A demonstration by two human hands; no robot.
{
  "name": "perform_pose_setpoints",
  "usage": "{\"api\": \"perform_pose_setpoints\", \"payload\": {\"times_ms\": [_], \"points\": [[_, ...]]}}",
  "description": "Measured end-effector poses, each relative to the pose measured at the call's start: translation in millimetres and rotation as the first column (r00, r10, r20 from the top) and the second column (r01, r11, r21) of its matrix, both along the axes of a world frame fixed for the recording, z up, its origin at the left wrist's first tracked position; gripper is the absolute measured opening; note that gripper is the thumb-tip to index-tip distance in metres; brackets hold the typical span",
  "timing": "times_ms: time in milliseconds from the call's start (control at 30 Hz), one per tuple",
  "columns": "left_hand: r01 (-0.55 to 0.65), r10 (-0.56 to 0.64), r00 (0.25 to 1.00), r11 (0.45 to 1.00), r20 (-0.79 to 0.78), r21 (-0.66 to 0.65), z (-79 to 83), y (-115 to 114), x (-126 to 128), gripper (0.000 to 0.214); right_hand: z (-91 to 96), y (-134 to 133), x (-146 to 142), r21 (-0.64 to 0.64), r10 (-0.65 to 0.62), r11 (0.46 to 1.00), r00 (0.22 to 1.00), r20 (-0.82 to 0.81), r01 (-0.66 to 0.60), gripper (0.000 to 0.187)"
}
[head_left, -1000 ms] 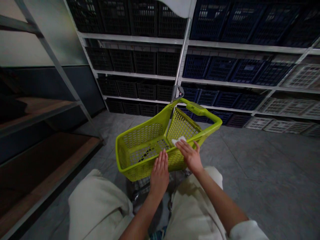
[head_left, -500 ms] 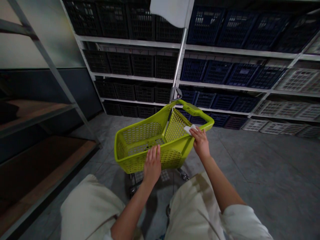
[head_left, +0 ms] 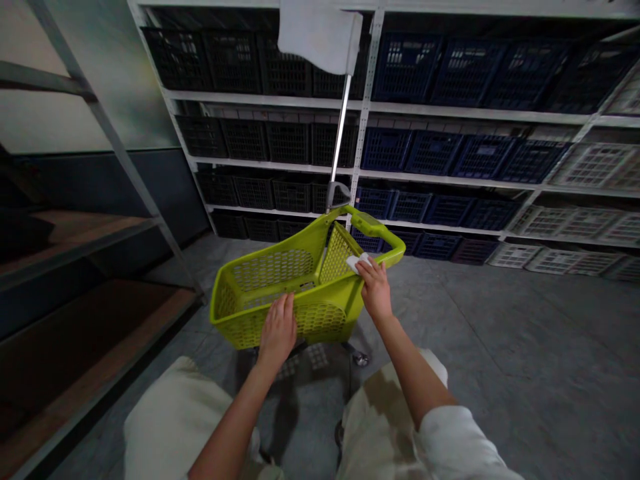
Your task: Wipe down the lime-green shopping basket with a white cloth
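A lime-green perforated plastic shopping trolley basket stands in front of me, with its green handle at the far end. My right hand presses a white cloth onto the basket's right rim, near the handle. My left hand rests on the near rim with its fingers slightly apart and holds nothing. A metal pole rises from the far end of the trolley and carries a white sign. The basket's inside is partly hidden by its walls.
Metal shelving holds rows of black crates, navy crates and white crates. A metal rack with wooden shelves stands close on the left. Grey tiled floor spreads to the right, and the trolley's wheeled frame shows below the basket.
The basket has shifted left in view. My right hand has carried the cloth along the rim toward the handle, and my left hand has moved left along the near rim.
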State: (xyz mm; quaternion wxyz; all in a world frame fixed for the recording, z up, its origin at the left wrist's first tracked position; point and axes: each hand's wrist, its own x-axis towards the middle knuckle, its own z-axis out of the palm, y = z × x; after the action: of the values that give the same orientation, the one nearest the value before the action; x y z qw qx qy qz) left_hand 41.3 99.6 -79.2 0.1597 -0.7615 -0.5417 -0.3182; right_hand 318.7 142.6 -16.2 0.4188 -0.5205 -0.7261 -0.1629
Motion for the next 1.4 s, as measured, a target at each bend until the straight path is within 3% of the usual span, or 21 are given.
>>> {"api": "perform_pose_setpoints", "payload": {"times_ms": [300, 467, 533, 600, 733, 867, 1000, 1167, 1267, 1400], "points": [[-0.118, 0.117, 0.993, 0.992, 0.024, 0.035, -6.5, -29, -42, 0.055, -5.2, -19, -57, 0.052, 0.096, 0.994, 0.992, -0.078, -0.092, 0.059], [-0.234, 0.227, 0.967, 0.971, 0.114, 0.052, 2.0, -40, -44, 0.059, -2.1, -29, -86, 0.056, 0.113, 0.992, 0.992, -0.062, -0.11, 0.059], [-0.162, 0.159, 0.983, 0.986, 0.092, 0.037, 14.5, -41, -34, 0.063, 0.2, -33, -95, 0.054, 0.121, 0.991, 0.991, -0.051, -0.119, 0.058], [0.01, -0.01, 0.999, 1.0, 0.033, 0.01, 30.3, -39, -20, 0.067, 3.6, -38, -102, 0.047, 0.137, 0.99, 0.99, -0.039, -0.135, 0.058], [0.237, -0.237, 0.971, 0.971, 0.022, -0.021, 56.0, -34, 11, 0.08, 12.3, -53, -111, -0.009, 0.161, 0.987, 0.987, 0.008, -0.161, 0.056], [0.326, -0.325, 0.945, 0.944, 0.026, -0.054, 56.7, -32, 27, 0.095, 21.5, -68, -107, -0.093, 0.173, 0.982, 0.977, 0.125, -0.162, 0.057], [0.303, -0.304, 0.951, 0.953, -0.064, -0.029, 47.9, -35, 31, 0.094, 36.5, -58, -69, -0.109, 0.181, 0.982, 0.943, 0.28, -0.156, 0.058], [0.258, -0.257, 0.961, 0.966, -0.101, -0.011, 48.4, -38, 42, 0.092, 54.3, -27, -13, -0.064, -0.052, 0.996, 0.978, 0.204, 0.067, 0.059], [0.223, -0.223, 0.971, 0.975, -0.088, -0.014, 50.5, -40, 53, 0.089, 46.8, -35, -25, -0.045, -0.055, 0.997, 0.975, 0.217, 0.066, 0.061], [0.211, -0.212, 0.975, 0.977, -0.06, -0.03, 51.7, -41, 60, 0.087, 35.3, -53, -44, -0.07, 0.143, 0.99, 0.911, 0.387, -0.126, 0.064]]}}
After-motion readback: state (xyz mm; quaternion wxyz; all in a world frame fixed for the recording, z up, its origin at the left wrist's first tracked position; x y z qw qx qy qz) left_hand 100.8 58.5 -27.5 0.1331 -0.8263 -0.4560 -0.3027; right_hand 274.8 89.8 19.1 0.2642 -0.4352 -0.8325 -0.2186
